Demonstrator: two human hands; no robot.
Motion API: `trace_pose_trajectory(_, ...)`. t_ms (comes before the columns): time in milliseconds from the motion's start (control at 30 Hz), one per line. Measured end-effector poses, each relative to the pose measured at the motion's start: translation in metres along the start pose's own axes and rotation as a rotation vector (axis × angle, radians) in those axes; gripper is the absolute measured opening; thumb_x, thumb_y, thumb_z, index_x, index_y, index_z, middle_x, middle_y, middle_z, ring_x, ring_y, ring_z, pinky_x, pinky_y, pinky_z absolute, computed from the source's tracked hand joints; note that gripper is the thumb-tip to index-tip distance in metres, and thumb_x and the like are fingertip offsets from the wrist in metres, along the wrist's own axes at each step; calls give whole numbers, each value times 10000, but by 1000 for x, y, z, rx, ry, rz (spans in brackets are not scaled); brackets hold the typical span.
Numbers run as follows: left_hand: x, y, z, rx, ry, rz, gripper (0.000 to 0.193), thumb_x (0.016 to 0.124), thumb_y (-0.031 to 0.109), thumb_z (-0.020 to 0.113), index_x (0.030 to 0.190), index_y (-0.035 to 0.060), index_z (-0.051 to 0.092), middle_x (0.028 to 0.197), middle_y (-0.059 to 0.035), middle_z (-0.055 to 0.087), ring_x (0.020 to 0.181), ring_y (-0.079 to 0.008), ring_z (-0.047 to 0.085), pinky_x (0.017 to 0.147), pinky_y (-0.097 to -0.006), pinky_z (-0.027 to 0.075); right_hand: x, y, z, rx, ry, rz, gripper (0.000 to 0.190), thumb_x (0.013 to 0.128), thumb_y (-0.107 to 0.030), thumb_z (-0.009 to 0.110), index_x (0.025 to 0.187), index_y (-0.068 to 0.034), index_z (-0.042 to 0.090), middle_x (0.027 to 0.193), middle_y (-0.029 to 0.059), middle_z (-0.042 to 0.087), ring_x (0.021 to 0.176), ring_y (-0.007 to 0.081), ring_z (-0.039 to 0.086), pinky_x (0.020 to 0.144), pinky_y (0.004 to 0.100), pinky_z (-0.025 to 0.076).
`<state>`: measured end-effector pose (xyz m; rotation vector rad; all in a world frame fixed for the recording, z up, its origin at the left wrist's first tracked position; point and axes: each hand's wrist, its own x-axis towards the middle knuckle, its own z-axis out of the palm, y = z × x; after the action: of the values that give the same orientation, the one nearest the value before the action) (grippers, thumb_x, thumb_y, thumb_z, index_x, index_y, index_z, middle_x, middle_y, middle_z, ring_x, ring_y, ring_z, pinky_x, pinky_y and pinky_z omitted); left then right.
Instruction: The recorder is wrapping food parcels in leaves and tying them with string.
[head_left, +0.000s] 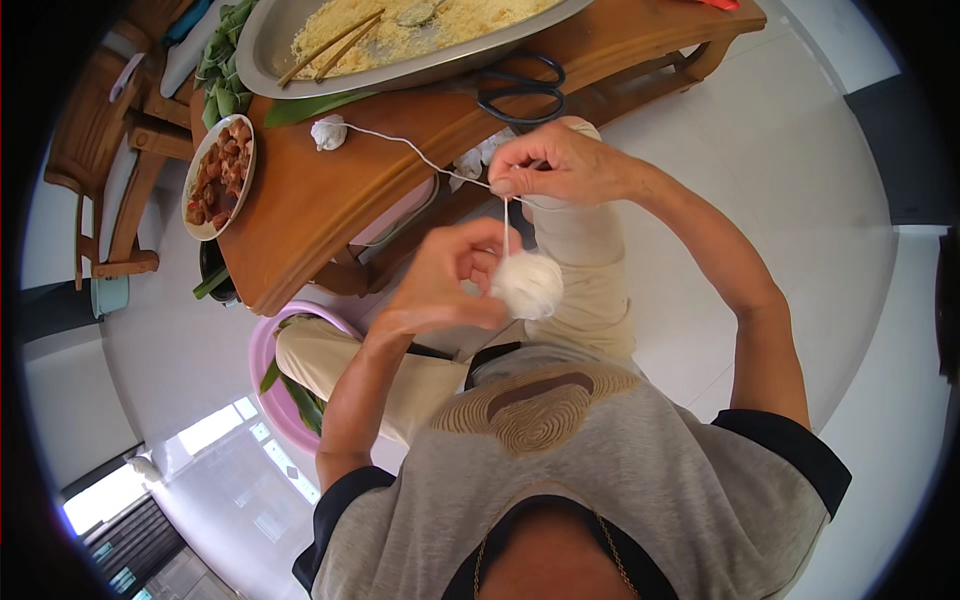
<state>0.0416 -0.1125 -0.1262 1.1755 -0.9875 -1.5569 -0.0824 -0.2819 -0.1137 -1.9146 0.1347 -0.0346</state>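
My right hand (555, 165) pinches white string (420, 154) between thumb and fingers above my raised knee. From there the string runs left to a small white bundle (328, 133) on the wooden table (322, 202). A larger ball of white string (529, 285) hangs below my right hand on a short length. Beside that ball is my left hand (457, 277), blurred, its fingers bent and spread around the ball's left side; whether it grips the ball cannot be told. Black-handled scissors (525, 90) lie at the table's edge, just above my right hand.
A large metal basin (259, 56) of yellowish grain holds chopsticks and a spoon. Near it are leaf-wrapped bundles (225, 75), a green leaf (307, 109) and a plate (189, 176) of meat chunks. A pink basin (262, 375) with leaves stands by my left leg. Wooden chairs (97, 142) stand left.
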Motion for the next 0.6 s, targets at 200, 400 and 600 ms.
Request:
trace_pose_trajectory(200, -7, 8, -37, -497, 338, 255, 561, 538, 109, 521, 1067, -63, 449, 866, -159, 561, 602, -195, 524, 463, -288, 399, -22, -4, 35, 63, 78, 2, 211, 869, -213, 478, 816, -45, 593, 566, -16, 465, 524, 59, 408, 490, 218, 348)
trace_pose_trajectory(400, -1, -2, -43, -649, 468, 307, 450, 539, 131, 497, 955, -39, 494, 763, -111, 522, 567, -190, 448, 486, -305, 353, -20, -8, 38, -40, -17, 54, 195, 857, -192, 490, 835, -36, 605, 524, 4, 450, 498, 76, 426, 479, 227, 353)
trace_pose_trajectory(600, -10, -2, -55, -877, 555, 449, 463, 539, 105, 508, 995, 26, 498, 905, -125, 525, 661, -192, 420, 529, -262, 362, -40, 21, 43, -59, 135, -9, 206, 848, -175, 470, 774, -22, 587, 499, 8, 430, 448, 75, 350, 434, 238, 285)
